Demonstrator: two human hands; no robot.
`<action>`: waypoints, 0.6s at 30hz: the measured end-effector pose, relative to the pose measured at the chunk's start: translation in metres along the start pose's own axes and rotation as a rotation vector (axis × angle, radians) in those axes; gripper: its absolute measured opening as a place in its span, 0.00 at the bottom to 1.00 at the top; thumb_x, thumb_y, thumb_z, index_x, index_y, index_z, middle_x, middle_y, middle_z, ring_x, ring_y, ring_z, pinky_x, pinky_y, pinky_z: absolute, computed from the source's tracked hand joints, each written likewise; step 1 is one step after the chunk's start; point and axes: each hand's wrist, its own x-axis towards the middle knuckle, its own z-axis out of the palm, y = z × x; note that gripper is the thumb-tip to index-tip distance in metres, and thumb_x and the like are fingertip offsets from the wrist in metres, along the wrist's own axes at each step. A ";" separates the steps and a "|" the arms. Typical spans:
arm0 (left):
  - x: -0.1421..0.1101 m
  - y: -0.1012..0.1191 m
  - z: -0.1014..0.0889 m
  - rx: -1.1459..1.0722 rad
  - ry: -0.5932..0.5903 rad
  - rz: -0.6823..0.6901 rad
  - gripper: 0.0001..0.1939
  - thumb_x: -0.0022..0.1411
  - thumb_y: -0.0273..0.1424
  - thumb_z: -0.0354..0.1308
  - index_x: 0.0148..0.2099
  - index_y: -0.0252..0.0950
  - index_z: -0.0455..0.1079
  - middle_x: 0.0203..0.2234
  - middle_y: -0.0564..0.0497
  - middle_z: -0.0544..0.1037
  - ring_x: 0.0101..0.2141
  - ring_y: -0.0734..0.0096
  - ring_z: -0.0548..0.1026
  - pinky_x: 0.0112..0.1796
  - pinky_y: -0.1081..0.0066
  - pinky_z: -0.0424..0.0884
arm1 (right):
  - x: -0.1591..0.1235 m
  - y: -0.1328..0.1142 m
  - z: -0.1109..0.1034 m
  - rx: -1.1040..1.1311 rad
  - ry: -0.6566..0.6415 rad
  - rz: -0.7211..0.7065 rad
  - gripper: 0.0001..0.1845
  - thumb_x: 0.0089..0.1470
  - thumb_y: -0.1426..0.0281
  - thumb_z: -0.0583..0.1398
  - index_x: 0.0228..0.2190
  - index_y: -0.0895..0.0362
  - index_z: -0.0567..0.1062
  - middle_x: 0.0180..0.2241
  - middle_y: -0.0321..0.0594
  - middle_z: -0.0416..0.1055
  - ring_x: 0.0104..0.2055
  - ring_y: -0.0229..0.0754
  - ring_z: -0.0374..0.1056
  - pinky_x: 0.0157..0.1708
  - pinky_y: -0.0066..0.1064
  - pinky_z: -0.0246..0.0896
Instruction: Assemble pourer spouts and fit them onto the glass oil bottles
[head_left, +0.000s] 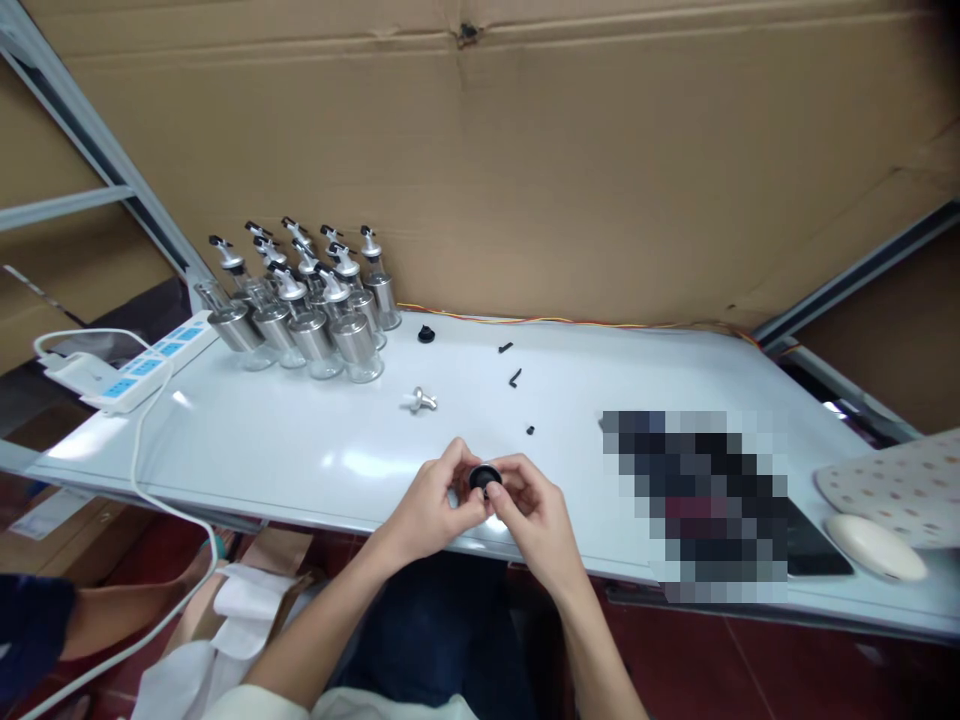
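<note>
Between my two hands, just above the table's front edge, is a small round black part [484, 474] with a thin pale rim. The fingers of my left hand [435, 505] are closed on its left side. My right hand [538, 512] grips it from the right, thumb pressed near its lower edge. A metal pourer spout [421, 399] lies on the tabletop beyond my left hand. Farther back sits a black ribbed stopper [426, 334]. Two thin black pieces, a short one [505, 347] and a bent one [515, 378], and a tiny black bit [530, 430] lie beyond my right hand.
Several glass-and-steel oil bottles [315, 345], most with pourers, stand at the back left. A white power strip [157, 362] with a cable lies at the left edge. On the right are a blurred-out area, a cream oval object [876, 547] and a dotted item [900, 485].
</note>
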 end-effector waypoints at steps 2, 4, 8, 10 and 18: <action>-0.001 0.001 0.000 -0.016 -0.008 0.006 0.06 0.55 0.28 0.52 0.35 0.37 0.56 0.25 0.56 0.70 0.25 0.76 0.67 0.30 0.76 0.63 | -0.001 0.000 0.000 0.008 -0.001 -0.006 0.11 0.54 0.61 0.58 0.32 0.57 0.70 0.22 0.35 0.67 0.25 0.37 0.63 0.27 0.27 0.58; -0.001 0.001 0.000 -0.020 -0.012 0.010 0.06 0.55 0.28 0.51 0.34 0.37 0.55 0.24 0.56 0.70 0.25 0.77 0.67 0.29 0.76 0.62 | -0.002 0.000 0.000 -0.006 -0.001 -0.017 0.12 0.55 0.60 0.57 0.32 0.57 0.71 0.22 0.35 0.67 0.25 0.36 0.63 0.26 0.26 0.58; -0.001 0.001 0.000 -0.020 0.003 0.010 0.06 0.54 0.28 0.51 0.33 0.37 0.55 0.24 0.56 0.70 0.25 0.76 0.67 0.29 0.76 0.63 | -0.004 -0.001 0.000 -0.052 -0.008 -0.036 0.12 0.56 0.60 0.56 0.33 0.57 0.71 0.23 0.35 0.69 0.26 0.36 0.64 0.27 0.26 0.58; -0.001 0.000 -0.001 -0.026 0.005 0.009 0.06 0.54 0.28 0.51 0.33 0.37 0.55 0.24 0.56 0.70 0.25 0.77 0.68 0.29 0.76 0.63 | -0.004 0.000 0.000 -0.060 -0.010 -0.041 0.13 0.57 0.60 0.56 0.33 0.57 0.71 0.23 0.35 0.69 0.25 0.36 0.64 0.27 0.26 0.58; -0.001 -0.001 0.000 0.035 0.052 0.022 0.05 0.54 0.27 0.52 0.34 0.36 0.58 0.24 0.56 0.70 0.25 0.76 0.68 0.29 0.75 0.63 | -0.003 0.002 0.001 -0.060 -0.008 -0.052 0.13 0.58 0.59 0.55 0.36 0.56 0.71 0.25 0.36 0.71 0.26 0.37 0.67 0.28 0.26 0.62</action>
